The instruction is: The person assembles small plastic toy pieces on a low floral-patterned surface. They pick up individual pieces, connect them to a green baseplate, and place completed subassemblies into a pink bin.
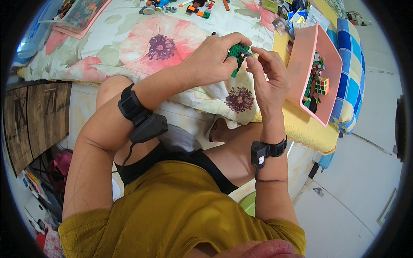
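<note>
Mustard-yellow cotton shirt (172,215) nearest. I note my left hand (211,60) grasping a small green plastic brick assembly (237,55) above the floral bedsheet (142,43); right hand (269,79) pinches its edge. Advice: brace firmly, press squarely.

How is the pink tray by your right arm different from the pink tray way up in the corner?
The near pink tray is tipped up on its side, against a blue checked cushion; the far pink tray lies flat on the flowered sheet. The near one holds a colour cube puzzle and bricks; the far one's contents are too blurred. Both are pink with raised rims.
</note>
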`<act>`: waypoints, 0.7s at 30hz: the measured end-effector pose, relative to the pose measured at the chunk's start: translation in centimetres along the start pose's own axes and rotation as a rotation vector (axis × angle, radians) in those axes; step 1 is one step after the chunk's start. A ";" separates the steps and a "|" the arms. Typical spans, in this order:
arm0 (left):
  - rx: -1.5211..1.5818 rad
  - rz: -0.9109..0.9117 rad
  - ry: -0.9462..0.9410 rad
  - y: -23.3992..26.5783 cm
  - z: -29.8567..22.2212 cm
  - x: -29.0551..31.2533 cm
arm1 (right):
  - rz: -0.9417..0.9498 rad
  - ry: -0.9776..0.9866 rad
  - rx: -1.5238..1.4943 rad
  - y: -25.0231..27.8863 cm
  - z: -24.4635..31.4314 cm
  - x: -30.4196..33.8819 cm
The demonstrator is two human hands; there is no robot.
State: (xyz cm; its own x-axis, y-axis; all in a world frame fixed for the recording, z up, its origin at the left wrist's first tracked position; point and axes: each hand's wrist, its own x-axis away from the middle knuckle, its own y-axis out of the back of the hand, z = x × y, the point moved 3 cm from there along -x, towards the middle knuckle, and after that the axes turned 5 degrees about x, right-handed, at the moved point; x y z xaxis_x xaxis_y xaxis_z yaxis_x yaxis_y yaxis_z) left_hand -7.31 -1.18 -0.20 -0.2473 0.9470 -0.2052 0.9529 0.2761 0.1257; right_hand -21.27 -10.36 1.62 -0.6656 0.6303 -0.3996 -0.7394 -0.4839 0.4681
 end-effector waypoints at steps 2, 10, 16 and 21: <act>0.024 0.006 0.017 0.0 -0.1 0.1 | 0.009 0.042 0.073 -0.1 0.0 0.0; -0.092 -0.044 -0.103 -0.3 -0.5 0.2 | 0.054 0.187 0.256 -0.3 0.7 0.1; -0.089 -0.070 -0.091 -0.3 -0.4 0.5 | 0.035 0.267 0.296 -1.1 0.6 0.0; -0.034 -0.090 -0.098 -0.5 0.0 0.4 | 0.062 0.227 0.339 -1.1 0.7 0.1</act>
State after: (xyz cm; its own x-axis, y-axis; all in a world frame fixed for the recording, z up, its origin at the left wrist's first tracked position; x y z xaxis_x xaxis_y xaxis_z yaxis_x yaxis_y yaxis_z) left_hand -7.90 -0.90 -0.39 -0.3120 0.8978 -0.3109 0.9206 0.3665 0.1344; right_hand -20.44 -9.31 1.60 -0.7412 0.4383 -0.5084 -0.6470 -0.2650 0.7149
